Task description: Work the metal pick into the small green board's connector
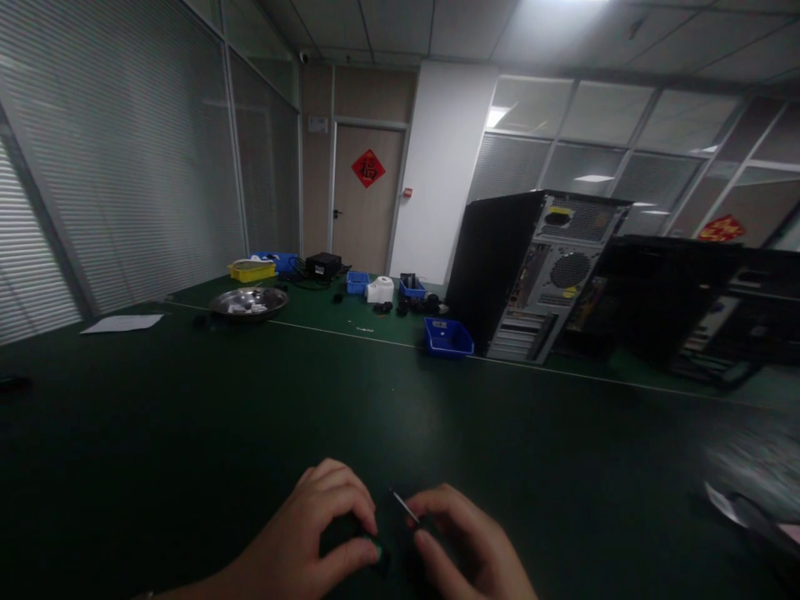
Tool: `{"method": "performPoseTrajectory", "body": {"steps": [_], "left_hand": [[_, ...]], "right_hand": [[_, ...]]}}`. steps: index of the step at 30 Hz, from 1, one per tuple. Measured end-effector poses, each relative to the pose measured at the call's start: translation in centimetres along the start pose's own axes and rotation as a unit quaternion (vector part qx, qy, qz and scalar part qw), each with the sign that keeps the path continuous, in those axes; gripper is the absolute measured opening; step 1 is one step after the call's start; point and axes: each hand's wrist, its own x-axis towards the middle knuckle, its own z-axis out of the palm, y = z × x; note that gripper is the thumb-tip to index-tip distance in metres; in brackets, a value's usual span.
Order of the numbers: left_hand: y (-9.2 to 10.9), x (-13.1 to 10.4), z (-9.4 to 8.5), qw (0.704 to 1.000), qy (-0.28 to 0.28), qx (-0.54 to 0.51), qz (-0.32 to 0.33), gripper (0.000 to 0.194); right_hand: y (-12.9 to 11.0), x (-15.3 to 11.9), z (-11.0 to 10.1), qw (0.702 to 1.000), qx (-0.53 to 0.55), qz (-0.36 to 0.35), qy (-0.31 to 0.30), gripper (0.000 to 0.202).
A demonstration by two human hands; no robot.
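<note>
At the near edge of the view, my left hand [328, 521] is closed in a pinch with thumb and forefinger on a small dark and green piece [376, 547]. Most of that piece is hidden by the fingertips, so its kind does not show. Just to the right, my right hand [466, 537] pinches a thin metal rod [405, 507] with a pointed tip. The rod tilts up and to the left, apart from the green piece. Its rear end disappears between thumb and forefinger. Both hands are low over the dark green table [262, 433].
A blue tray [448, 339] stands ahead, beside a black computer tower [531, 275]. Farther left are a metal bowl [248, 305] with small pieces, a yellow bin [252, 271] and a paper sheet [122, 323]. A blurred clear plastic bag [759, 475] lies at right.
</note>
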Motion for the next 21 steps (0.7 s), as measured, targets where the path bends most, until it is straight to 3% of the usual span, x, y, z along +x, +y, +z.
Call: {"method": "performPoseTrajectory", "body": {"steps": [21], "left_hand": [[0.38, -0.16, -0.01, 1.000, 0.001, 0.003, -0.004, 0.007]], "right_hand": [[-0.22, 0.17, 0.05, 1.000, -0.021, -0.001, 0.010, 0.017]]}}
